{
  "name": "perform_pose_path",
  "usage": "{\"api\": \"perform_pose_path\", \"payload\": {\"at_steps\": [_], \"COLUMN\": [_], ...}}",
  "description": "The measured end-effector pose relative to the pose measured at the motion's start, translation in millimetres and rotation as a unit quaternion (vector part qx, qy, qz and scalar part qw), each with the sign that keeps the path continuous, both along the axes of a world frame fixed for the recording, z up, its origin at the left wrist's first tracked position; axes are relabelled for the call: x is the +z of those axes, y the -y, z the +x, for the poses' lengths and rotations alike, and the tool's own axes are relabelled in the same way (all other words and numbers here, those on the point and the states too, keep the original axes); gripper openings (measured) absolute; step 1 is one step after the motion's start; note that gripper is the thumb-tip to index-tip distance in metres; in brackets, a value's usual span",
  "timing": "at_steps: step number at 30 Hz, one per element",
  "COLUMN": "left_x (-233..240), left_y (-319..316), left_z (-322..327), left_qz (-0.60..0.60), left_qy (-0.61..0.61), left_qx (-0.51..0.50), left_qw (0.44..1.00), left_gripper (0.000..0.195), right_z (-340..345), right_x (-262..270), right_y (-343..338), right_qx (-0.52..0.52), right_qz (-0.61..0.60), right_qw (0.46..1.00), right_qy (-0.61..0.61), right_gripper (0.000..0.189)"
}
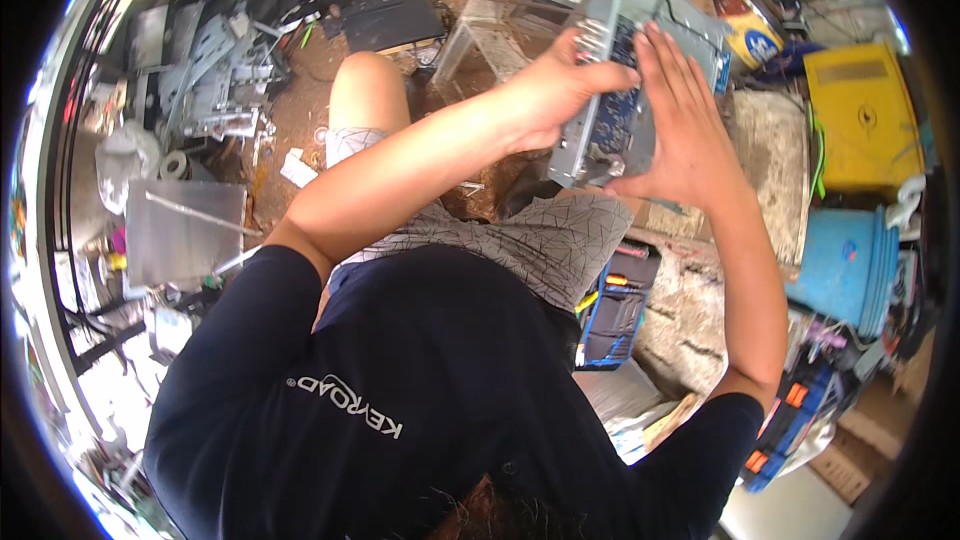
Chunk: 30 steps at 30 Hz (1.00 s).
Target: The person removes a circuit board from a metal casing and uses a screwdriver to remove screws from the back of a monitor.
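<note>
A grey sheet-metal chassis (604,7) is tilted up in front of my knees. Its long wall has connectors along it, and a blue circuit board (616,116) shows inside. My left hand (559,90) grips that wall, thumb over the edge beside the board; its other fingers are mostly hidden behind the metal. Across the opening, my right hand (682,120) lies flat with straight fingers and the thumb spread away from them. Its fingertips are at the board's far end, and whether they press on it is unclear.
A worn stool (480,22) stands ahead, near a black flat panel (390,7) on the dirt floor. Metal scrap (217,67) is heaped at left. On the right are a yellow box (862,116), a blue bucket (840,262) and a tool bag (619,307).
</note>
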<state>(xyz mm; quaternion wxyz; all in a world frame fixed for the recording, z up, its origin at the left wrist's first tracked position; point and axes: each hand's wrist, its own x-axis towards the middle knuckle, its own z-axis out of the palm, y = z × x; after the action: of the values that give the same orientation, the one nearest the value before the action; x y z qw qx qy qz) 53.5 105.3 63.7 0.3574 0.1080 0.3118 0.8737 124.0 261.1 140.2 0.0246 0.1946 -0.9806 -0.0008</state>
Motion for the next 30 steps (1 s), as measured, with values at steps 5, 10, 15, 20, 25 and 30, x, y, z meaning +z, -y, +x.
{"api": "perform_pose_path", "payload": {"at_steps": [5, 10, 15, 20, 25, 30], "left_x": [2, -6, -22, -27, -38, -41], "left_y": [7, 16, 38, 52, 54, 52], "left_z": [5, -7, -21, -14, -17, -15], "left_qz": [-0.06, -0.004, 0.066, 0.113, 0.159, 0.095], "left_qy": [-0.022, -0.037, -0.055, -0.035, -0.026, -0.059], "left_qx": [0.013, 0.001, -0.071, -0.106, -0.137, -0.082], "left_qw": [0.998, 0.999, 0.994, 0.987, 0.977, 0.99], "left_gripper": [0.075, 0.062, 0.053, 0.059, 0.059, 0.061], "right_z": [0, 9, 25, 36, 40, 49], "right_x": [-10, -5, -3, 10, 10, 9], "right_y": [4, 8, 4, 2, -11, -19], "right_qx": [0.029, 0.104, 0.184, 0.219, 0.135, 0.082], "right_qz": [-0.013, 0.012, 0.055, 0.094, 0.046, -0.058], "right_qw": [0.999, 0.989, 0.967, 0.95, 0.977, 0.988], "right_qy": [-0.037, -0.1, -0.169, -0.202, -0.159, -0.116], "right_gripper": [0.127, 0.084, 0.029, 0.022, 0.023, 0.026]}}
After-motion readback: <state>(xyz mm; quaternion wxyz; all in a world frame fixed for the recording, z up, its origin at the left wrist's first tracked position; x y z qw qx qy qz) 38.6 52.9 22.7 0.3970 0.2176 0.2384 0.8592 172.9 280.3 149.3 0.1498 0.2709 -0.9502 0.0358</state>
